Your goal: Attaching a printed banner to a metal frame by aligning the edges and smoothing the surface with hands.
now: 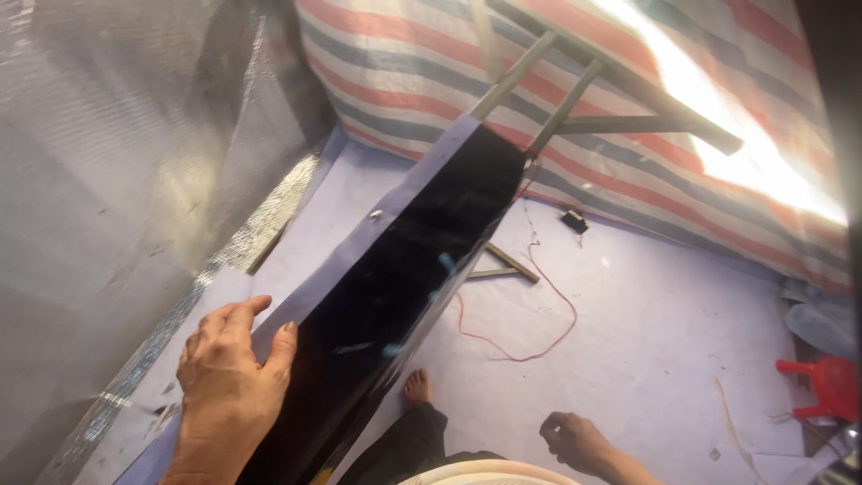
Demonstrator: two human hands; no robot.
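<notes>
While the left hand [226, 382] grips the near edge of a long black panel [395, 287], its fingers curl over the pale rim and the thumb presses the glossy face. That panel stands on edge, tilted, running from the lower left up toward a grey metal frame [575, 99] that leans against a striped tarp [422, 72]. Its far end reaches the frame's bars. Low at the right, the right hand [575, 440] hangs loosely curled and holds nothing, well apart from the panel. A bare foot [417, 388] rests on the pale floor sheet [664, 341] just beside the panel's lower edge. A red wire [548, 305] loops across the sheet, and a red plastic thing [831, 386] sits at the far right edge.
</notes>
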